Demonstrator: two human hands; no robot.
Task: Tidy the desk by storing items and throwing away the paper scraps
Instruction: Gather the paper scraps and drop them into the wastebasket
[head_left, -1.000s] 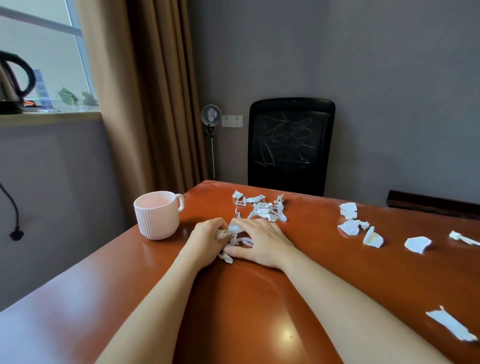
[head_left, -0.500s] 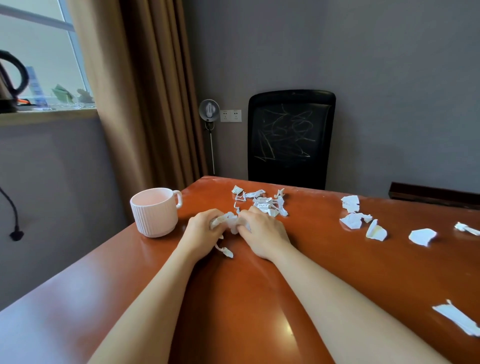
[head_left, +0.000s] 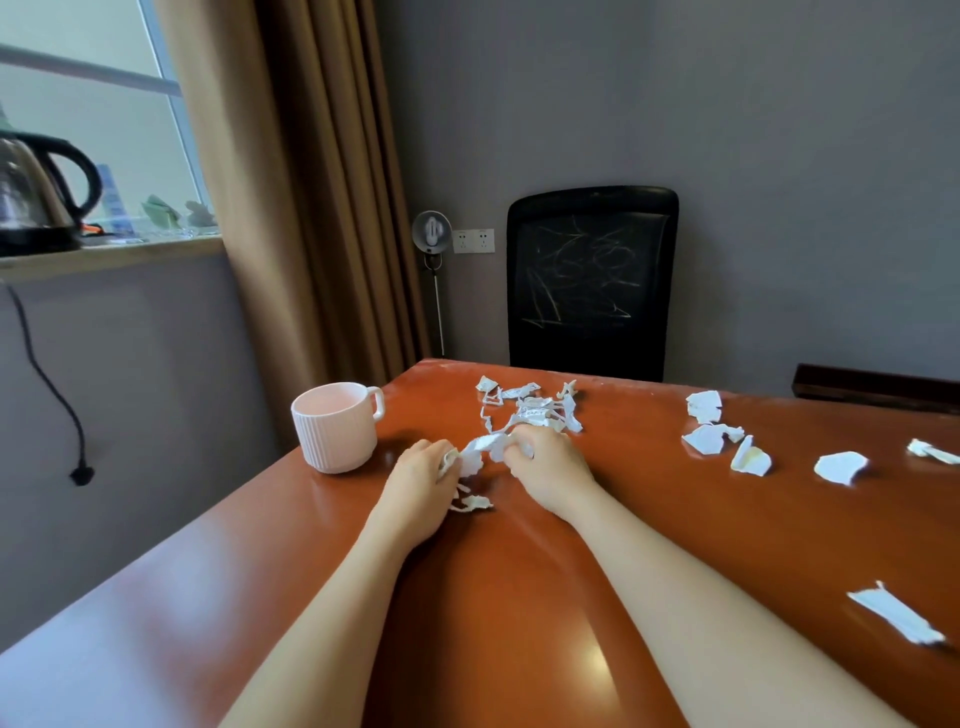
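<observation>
White paper scraps lie scattered over the reddish-brown desk. My left hand and my right hand sit side by side near the desk's far left, both curled around a gathered bunch of scraps held between them. One small scrap lies on the desk just below the bunch. A loose pile of thin scraps sits just beyond my right hand. Larger scraps lie to the right, and one long scrap is near the right front edge.
A pale pink ribbed mug stands left of my left hand, near the desk's left edge. A black office chair is behind the desk. A kettle sits on the windowsill. A dark ledge runs at the far right.
My right hand went from lying flat over the scraps to curling round them, and both hands have drawn the bunch together. The view has tilted slightly.
</observation>
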